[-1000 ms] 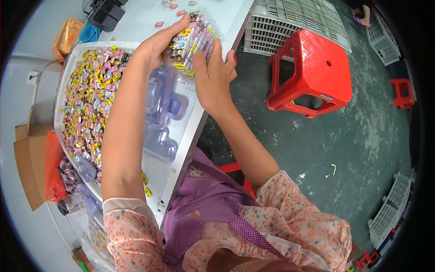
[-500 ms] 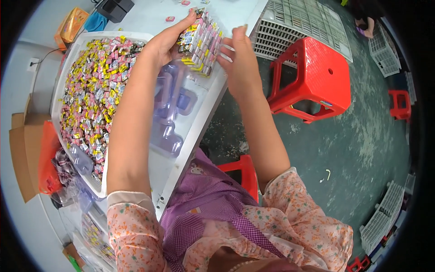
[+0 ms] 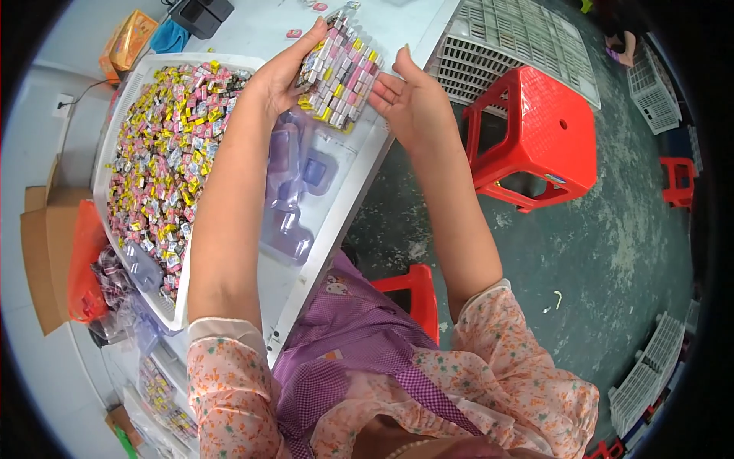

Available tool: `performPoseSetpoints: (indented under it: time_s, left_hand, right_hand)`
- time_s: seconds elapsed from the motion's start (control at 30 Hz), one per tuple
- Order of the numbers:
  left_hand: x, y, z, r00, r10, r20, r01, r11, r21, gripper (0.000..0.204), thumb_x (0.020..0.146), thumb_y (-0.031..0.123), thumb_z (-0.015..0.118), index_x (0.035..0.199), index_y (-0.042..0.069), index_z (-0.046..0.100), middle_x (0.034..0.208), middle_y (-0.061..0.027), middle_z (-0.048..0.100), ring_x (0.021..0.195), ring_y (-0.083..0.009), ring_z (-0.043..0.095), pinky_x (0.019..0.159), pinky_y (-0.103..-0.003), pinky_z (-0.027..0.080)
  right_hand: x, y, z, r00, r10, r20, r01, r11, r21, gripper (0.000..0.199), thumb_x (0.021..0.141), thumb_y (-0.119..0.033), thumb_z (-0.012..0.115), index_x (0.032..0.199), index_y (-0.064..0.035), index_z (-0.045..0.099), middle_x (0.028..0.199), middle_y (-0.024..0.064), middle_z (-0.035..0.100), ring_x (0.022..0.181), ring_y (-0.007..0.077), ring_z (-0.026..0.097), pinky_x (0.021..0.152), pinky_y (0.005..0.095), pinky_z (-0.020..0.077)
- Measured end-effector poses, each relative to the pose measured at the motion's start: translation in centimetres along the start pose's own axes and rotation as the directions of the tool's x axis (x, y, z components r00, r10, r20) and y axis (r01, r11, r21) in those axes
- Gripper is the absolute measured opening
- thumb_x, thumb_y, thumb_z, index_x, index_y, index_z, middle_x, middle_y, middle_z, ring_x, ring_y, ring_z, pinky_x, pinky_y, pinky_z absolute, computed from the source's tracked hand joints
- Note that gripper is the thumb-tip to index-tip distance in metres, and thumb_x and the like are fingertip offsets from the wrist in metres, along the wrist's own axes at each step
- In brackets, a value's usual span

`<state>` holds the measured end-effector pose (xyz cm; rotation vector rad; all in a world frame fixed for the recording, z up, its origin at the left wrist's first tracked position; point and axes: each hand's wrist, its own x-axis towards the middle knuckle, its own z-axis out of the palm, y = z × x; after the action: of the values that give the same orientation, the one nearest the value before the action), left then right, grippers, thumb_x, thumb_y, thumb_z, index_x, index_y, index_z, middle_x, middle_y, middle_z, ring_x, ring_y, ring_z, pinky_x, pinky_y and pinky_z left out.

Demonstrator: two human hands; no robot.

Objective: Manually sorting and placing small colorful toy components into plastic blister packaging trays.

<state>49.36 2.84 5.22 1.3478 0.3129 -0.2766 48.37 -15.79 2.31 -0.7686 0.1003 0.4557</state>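
Observation:
My left hand [image 3: 281,75] is closed on the left side of a block of small wrapped pieces [image 3: 341,76], its thumb along the top edge. The pieces sit in tight rows of pink, yellow, white and black, and the block is tilted above the table. At its right side is my right hand [image 3: 415,101], open, thumb raised and fingers slightly bent. Its fingertips are close to the block; whether they touch it I cannot tell. Below lie clear plastic trays [image 3: 294,180] with moulded hollows. Left of my left forearm, a white basket [image 3: 103,164] is heaped with loose pieces of the same kind.
The white table's edge [image 3: 321,264] runs beside my apron. A red stool [image 3: 554,130] stands on the right, with white plastic crates [image 3: 527,38] behind it. A black device [image 3: 200,15] and an orange package [image 3: 128,46] are at the back left. A cardboard box [image 3: 57,245] is farther left.
The block has turned in my left hand, so more of its rows face up towards me. My right hand has rotated slightly, showing more of its palm, and stays at the block's right side.

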Motion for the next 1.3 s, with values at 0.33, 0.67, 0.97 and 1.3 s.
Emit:
performPoseSetpoints:
  time_s: [0.33,0.67,0.97,1.3]
  left_hand:
    - [0.4,1.5,0.6,0.998,0.005,0.062,0.01,0.971,-0.238,0.048,0.089,0.048,0.06,0.111,0.006,0.063,0.098,-0.0084,0.069,0.085,-0.0201,0.067,0.072,-0.037,0.057]
    - [-4.3,5.1,1.5,0.985,-0.037,0.169,0.113,0.877,-0.467,0.038,0.088,0.04,0.065,0.098,0.004,0.066,0.09,-0.0123,0.07,0.078,-0.0273,0.068,0.069,-0.046,0.058]
    - [-16.7,2.8,-2.7,0.809,0.289,-0.512,-0.395,0.912,-0.108,0.04,0.094,0.042,0.055,0.109,0.005,0.062,0.094,-0.0052,0.068,0.078,-0.0147,0.066,0.068,-0.031,0.057]
    - [-34.2,-2.8,-2.1,0.657,0.234,-0.716,-0.571,0.775,-0.27,0.047,0.088,0.045,0.064,0.108,0.002,0.063,0.095,-0.0094,0.069,0.078,-0.0173,0.069,0.066,-0.031,0.059]
  right_hand:
    - [0.5,1.1,0.4,0.984,-0.149,0.1,0.151,0.988,-0.016,0.075,0.089,-0.014,0.064,0.143,0.0049,0.016,0.125,0.0134,0.053,0.113,0.0197,0.052,0.099,0.0384,0.0381]
    - [-3.8,-0.7,3.4,0.945,-0.23,0.232,0.244,0.969,-0.033,0.084,0.089,-0.005,0.06,0.146,0.0091,0.0,0.129,0.0214,0.051,0.113,0.0206,0.054,0.103,0.0358,0.0374]
    - [-11.1,2.4,7.0,0.885,-0.045,0.463,0.109,0.988,-0.113,0.074,0.088,0.001,0.058,0.147,0.0042,0.015,0.136,0.0205,0.047,0.125,0.0216,0.045,0.103,0.0313,0.0366]
    - [-18.5,7.3,10.9,0.661,0.273,0.699,-0.218,0.961,-0.169,0.062,0.089,0.003,0.057,0.143,0.0011,0.025,0.127,0.0178,0.054,0.113,0.0188,0.051,0.097,0.0319,0.0421]
